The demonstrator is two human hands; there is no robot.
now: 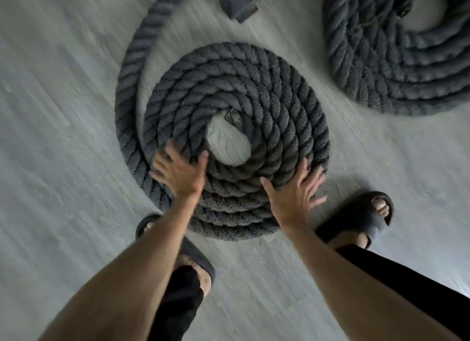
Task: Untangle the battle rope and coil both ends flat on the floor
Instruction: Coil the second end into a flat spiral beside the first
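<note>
Both hands lie spread and flat, holding nothing: the left hand [179, 174] and the right hand [296, 197] on the near coil [236, 91] on the floor [50, 137]. Press evenly, nudging the loose outer turn snug. A second coil [396, 65] lies beyond, well apart.

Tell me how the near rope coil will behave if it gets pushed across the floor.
Probably heavy: the near coil is thick rope in many turns, so it would likely drag, not glide, on the floor. Likely floppy as a whole: nothing visible binds the turns, and the outer turn lies apart, so a push may skew the spiral.
</note>
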